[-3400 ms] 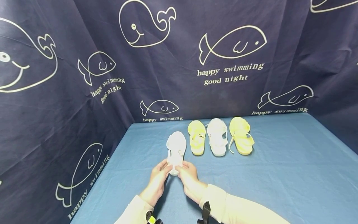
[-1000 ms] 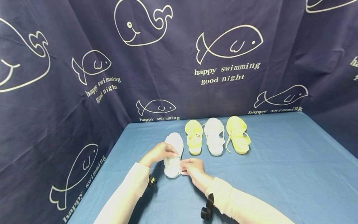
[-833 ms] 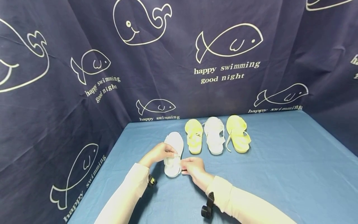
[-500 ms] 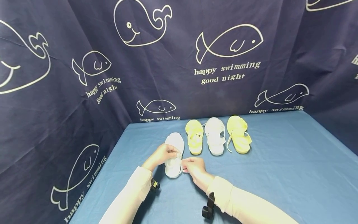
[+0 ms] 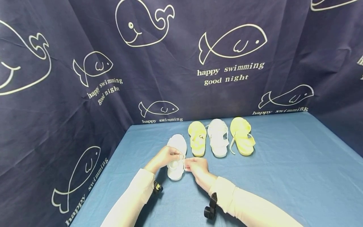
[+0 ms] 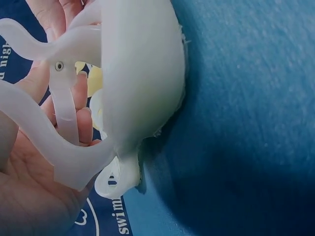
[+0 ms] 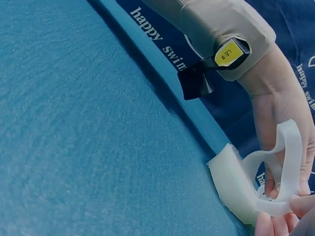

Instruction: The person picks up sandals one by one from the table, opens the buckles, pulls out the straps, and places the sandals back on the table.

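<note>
A white sandal (image 5: 174,173) lies on the blue cloth, leftmost of the shoes. My left hand (image 5: 165,157) reaches across its middle and pinches the strap near the right side. On that same side, my right hand (image 5: 198,168) pinches the strap, its fingertips close to the left hand's. The left wrist view shows the sandal's thick sole (image 6: 142,69) and translucent straps, one strap with a small metal rivet (image 6: 59,66). Fingers (image 6: 78,93) lie behind those straps. From the right wrist, the sandal (image 7: 231,179) appears between both hands; the exact strap fastening is hidden by fingers.
To the right stand a yellow sandal (image 5: 197,142), another white sandal (image 5: 218,138) and a second yellow sandal (image 5: 241,135) with a loose strap. Dark blue curtains (image 5: 175,78) with fish drawings border the blue cloth (image 5: 283,176) at the back and sides.
Both hands left the sandal's near end; the left moved onto its middle, the right to its right side. In the last half second the right fingers rose slightly toward the left fingertips.
</note>
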`<action>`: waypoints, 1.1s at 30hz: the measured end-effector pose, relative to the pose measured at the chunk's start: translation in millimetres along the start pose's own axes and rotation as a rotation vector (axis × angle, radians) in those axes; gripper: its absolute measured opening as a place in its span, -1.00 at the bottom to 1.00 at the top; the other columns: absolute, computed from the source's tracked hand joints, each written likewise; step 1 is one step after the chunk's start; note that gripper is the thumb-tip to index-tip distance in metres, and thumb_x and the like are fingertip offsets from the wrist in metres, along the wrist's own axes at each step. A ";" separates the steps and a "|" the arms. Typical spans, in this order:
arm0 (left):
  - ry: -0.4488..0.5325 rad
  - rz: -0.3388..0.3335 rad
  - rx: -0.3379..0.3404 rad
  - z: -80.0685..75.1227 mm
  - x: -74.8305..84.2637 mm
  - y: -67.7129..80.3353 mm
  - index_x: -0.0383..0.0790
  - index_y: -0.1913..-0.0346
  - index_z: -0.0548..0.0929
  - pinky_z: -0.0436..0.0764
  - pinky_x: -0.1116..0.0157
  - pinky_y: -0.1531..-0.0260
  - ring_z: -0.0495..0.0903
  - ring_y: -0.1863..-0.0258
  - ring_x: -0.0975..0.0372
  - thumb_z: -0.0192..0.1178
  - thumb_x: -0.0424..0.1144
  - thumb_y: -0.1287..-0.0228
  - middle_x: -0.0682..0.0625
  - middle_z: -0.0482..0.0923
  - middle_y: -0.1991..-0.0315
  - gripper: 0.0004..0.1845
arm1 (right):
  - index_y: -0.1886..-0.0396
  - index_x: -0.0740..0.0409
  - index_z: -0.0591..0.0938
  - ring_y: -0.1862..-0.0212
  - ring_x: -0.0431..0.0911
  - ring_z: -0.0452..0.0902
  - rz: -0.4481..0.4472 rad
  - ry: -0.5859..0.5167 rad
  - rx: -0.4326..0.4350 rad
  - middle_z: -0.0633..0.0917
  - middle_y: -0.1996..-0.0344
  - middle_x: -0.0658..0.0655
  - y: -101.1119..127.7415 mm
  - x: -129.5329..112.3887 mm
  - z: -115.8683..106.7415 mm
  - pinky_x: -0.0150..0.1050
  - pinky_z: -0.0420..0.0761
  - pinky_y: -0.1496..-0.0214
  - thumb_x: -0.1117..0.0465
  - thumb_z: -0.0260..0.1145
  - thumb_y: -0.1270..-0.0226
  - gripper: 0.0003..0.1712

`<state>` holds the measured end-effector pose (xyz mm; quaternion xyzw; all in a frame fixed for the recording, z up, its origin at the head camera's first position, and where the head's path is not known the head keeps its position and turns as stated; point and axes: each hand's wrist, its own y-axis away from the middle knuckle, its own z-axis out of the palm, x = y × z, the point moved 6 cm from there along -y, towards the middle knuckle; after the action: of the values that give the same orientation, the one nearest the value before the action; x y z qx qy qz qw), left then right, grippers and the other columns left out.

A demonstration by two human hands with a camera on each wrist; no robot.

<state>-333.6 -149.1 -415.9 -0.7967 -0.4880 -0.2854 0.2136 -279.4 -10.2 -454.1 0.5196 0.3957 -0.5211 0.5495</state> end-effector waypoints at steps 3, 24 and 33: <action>0.004 0.003 0.004 0.1 -0.2 0.7 -0.30 0.27 0.76 0.53 0.46 0.33 0.51 0.40 0.38 0.29 -0.25 -0.21 -0.05 0.71 0.38 -0.83 | 0.24 0.61 0.64 0.54 -0.20 0.57 -0.007 -0.002 -0.008 0.73 0.47 0.29 1.0 0.1 -0.3 -0.33 0.69 0.42 0.53 0.24 -0.06 -0.76; 0.032 -0.008 0.016 3.8 -2.2 0.2 -0.25 0.26 0.77 0.55 0.45 0.28 0.54 0.37 0.38 0.30 -0.24 -0.22 -0.02 0.74 0.37 -0.84 | 0.25 0.62 0.64 0.57 -0.22 0.58 0.015 -0.017 0.022 0.72 0.54 0.20 9.4 4.8 -0.8 -0.38 0.67 0.44 0.53 0.27 -0.03 -0.75; 0.063 -0.043 0.014 3.7 1.6 0.0 -0.27 0.28 0.77 0.53 0.45 0.33 0.51 0.40 0.38 0.29 -0.26 -0.21 -0.02 0.71 0.41 -0.86 | 0.27 0.61 0.65 0.59 -0.23 0.56 0.029 -0.018 0.033 0.71 0.57 0.17 2.7 4.4 0.3 -0.38 0.67 0.46 0.52 0.30 -0.04 -0.77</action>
<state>-332.1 -145.7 -417.7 -0.7751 -0.5002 -0.3115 0.2280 -276.1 -11.5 -458.0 0.5296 0.3744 -0.5243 0.5518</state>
